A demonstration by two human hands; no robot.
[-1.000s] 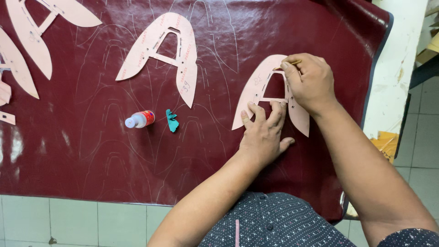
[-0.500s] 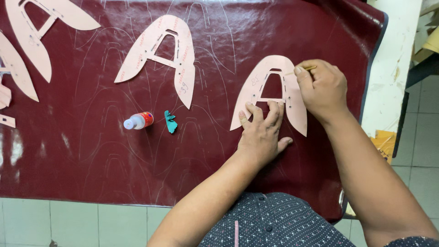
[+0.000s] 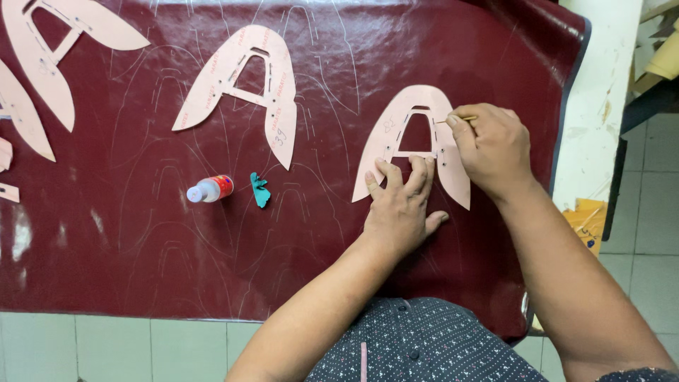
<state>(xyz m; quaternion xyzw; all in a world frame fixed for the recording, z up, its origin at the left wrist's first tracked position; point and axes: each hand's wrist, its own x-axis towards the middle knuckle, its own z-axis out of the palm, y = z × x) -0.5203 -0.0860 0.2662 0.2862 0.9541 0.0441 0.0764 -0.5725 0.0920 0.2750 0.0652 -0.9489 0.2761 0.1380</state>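
In the head view, the left hand (image 3: pixel 399 205) lies flat on the lower part of a pink A-shaped template (image 3: pixel 396 138), with the fingers spread and pressing it down on the dark red leather sheet (image 3: pixel 141 233). The right hand (image 3: pixel 495 148) pinches a thin marking tool (image 3: pixel 458 119) between thumb and fingers, and its tip touches the template's right inner edge, near the top.

I judge that the step in hand is tracing the outline of the template onto the leather. The next move calls for steady pressure from the left hand, so that the template does not slide while the tip follows the edge.

The template sits near the right edge of the sheet, so there is little room on that side. To the left, bare leather with faint traced lines is open. A small bottle with a red label (image 3: pixel 210 189) and a teal scrap (image 3: pixel 260 189) lie well apart, and a second template (image 3: pixel 244 88) lies beyond them.
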